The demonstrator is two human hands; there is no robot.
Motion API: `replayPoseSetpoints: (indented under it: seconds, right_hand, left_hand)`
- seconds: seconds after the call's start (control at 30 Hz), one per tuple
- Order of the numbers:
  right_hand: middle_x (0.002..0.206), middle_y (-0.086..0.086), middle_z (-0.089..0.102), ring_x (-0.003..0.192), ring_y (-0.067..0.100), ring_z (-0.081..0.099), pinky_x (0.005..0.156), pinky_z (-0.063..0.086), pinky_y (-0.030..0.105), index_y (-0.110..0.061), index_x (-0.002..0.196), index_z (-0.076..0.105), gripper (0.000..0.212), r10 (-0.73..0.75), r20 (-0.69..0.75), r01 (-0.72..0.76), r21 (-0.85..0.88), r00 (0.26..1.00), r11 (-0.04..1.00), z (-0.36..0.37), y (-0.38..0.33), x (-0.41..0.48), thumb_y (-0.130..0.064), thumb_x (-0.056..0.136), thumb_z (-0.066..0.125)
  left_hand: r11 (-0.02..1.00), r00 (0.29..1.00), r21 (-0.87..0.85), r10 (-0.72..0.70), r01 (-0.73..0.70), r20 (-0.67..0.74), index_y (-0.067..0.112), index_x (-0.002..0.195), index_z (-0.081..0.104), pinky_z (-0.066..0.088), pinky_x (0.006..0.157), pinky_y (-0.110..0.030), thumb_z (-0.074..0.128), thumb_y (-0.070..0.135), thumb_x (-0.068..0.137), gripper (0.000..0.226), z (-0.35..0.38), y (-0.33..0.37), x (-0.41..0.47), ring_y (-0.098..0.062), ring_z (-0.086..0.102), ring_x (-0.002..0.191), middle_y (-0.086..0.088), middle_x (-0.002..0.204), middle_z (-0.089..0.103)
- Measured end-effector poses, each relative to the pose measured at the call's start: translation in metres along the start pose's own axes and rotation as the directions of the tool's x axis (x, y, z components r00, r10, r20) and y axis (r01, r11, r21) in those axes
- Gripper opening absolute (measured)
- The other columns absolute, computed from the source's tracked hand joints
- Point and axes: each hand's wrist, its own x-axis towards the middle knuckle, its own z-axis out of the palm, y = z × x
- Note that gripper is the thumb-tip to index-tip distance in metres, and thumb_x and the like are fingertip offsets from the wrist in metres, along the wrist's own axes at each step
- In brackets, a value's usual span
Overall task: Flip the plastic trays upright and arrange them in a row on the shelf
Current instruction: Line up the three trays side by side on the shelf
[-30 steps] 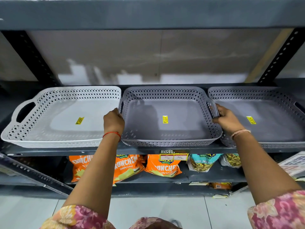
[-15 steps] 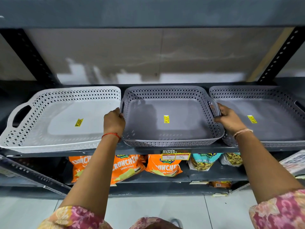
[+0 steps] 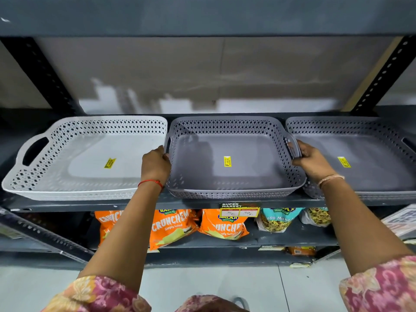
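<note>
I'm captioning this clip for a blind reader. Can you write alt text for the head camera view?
Both hands hold the middle grey tray by its side handles, left hand and right hand, on a dark metal shelf. It sits upright in a row between a white tray and another grey tray. Snack bags lie on the shelf below.

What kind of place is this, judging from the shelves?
Most likely a supermarket aisle. The shelf-edge price tag reads "SUPER MARKET", packaged Crunchem snack bags fill the lower shelf, and each plastic tray carries a yellow price sticker.
</note>
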Motion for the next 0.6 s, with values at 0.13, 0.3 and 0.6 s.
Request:
replayPoseSetpoints:
  seconds: [0.13, 0.3, 0.6]
  right_hand:
    - [0.135, 0.014, 0.051, 0.107, 0.029, 0.052, 0.085, 0.039, 0.027, -0.010, 0.141, 0.035, 0.067, 0.007, -0.017, -0.008, -0.060, 1.000, 0.998, 0.0021, -0.0027, -0.0026, 0.012, 0.079, 0.047]
    - [0.130, 0.018, 0.053, 0.076, 0.021, 0.050, 0.057, 0.040, 0.020, -0.010, 0.141, 0.034, 0.064, -0.017, -0.036, 0.011, -0.169, 0.999, 0.985, 0.0034, -0.0042, -0.0015, 0.009, 0.081, 0.046]
    - [0.143, 0.019, 0.043, 0.106, 0.032, 0.054, 0.082, 0.043, 0.030, -0.010, 0.142, 0.032, 0.065, -0.033, -0.049, 0.023, -0.204, 0.998, 0.979, 0.0026, -0.0003, 0.0058, 0.006, 0.081, 0.048]
  left_hand:
    - [1.000, 1.000, 0.002, -0.021, 0.021, -0.004, -0.010, 0.109, 0.054, 0.044, 0.085, -0.041, 0.036, 0.005, 0.094, 0.028, 0.0011, 0.0016, -0.0008, -0.047, 0.054, 0.106, -0.035, 0.113, 0.061]
    - [1.000, 1.000, -0.005, -0.023, 0.023, -0.008, -0.011, 0.107, 0.055, 0.044, 0.083, -0.041, 0.036, 0.004, 0.094, 0.028, 0.0021, 0.0004, 0.0002, -0.047, 0.054, 0.104, -0.035, 0.112, 0.061]
    - [1.000, 1.000, -0.003, -0.017, 0.017, -0.005, -0.009, 0.108, 0.055, 0.043, 0.082, -0.039, 0.036, 0.005, 0.095, 0.027, 0.0032, -0.0010, 0.0007, -0.046, 0.054, 0.104, -0.033, 0.113, 0.061]
